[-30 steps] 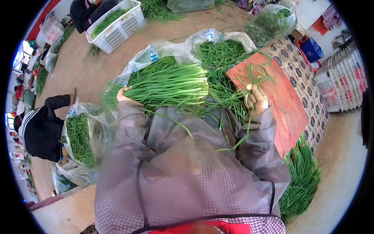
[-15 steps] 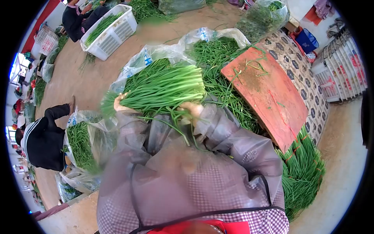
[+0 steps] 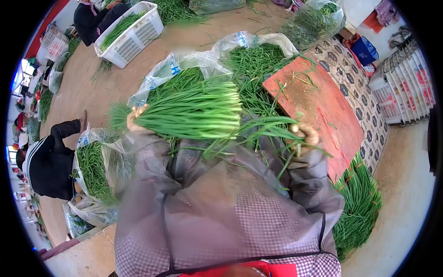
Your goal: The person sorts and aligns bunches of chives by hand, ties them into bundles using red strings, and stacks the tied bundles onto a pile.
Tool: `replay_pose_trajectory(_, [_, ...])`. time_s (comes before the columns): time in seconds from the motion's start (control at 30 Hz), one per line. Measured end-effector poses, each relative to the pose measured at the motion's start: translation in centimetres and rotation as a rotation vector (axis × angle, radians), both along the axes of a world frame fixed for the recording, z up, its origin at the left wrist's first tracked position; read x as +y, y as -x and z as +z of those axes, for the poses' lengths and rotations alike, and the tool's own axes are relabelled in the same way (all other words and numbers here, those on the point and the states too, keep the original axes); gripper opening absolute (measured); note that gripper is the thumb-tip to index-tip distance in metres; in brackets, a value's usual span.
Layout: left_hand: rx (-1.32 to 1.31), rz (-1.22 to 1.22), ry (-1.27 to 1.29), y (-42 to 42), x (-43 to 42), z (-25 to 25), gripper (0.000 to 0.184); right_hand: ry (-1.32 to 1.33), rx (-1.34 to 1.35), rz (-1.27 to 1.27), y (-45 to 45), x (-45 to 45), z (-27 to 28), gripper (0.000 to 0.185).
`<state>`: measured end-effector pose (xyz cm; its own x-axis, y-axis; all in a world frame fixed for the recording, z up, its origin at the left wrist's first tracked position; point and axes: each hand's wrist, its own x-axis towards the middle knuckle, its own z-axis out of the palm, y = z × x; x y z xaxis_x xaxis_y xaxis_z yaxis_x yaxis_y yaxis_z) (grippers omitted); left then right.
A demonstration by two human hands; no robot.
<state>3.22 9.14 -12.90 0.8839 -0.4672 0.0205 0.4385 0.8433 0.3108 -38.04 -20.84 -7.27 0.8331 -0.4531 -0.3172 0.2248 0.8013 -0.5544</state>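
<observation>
A thick bunch of long green stalks (image 3: 194, 111) lies sideways before me, its pale ends to the right. My left hand (image 3: 137, 119) is wrapped round its leafy left end. To the right, my right hand (image 3: 304, 137) is closed on a few loose green stalks (image 3: 267, 123), which trail left toward the bunch. Just beyond the bunch, an open plastic bag (image 3: 173, 67) holds more greens. Loose greens (image 3: 254, 60) fill the bag beside it. A red board (image 3: 323, 111) lies right of them, with scraps on top.
Tied green bundles (image 3: 357, 212) lie at the lower right. A white crate (image 3: 134, 39) stands at the back left near a seated person. Another person in a dark jacket (image 3: 48, 166) is at the left, beside a bag of greens (image 3: 94, 171). White crates (image 3: 404, 90) stand far right.
My right hand was at the board, then came to the bunch, and has now moved back right with loose stalks in it. My left hand keeps hold of the bunch.
</observation>
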Motion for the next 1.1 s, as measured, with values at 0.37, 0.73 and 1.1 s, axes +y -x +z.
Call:
replay_pose_trajectory(0.37, [-0.111, -0.060, 0.010, -2.0, 1.0, -0.3, 0.003, 0.088, -0.051, 0.096, -10.5, 10.2, -2.1, 0.048])
replay_pose_trajectory(0.73, [0.028, 0.005, -0.072, -1.1, 1.2, -0.1, 0.009, 0.167, 0.119, 0.461, -9.7, 10.9, -1.9, 0.042])
replay_pose_trajectory(1.1, [-0.033, -0.246, 0.214, -3.6, 4.1, -2.5, 0.005, -0.010, -0.059, 0.292, -5.7, 5.4, 1.7, 0.007])
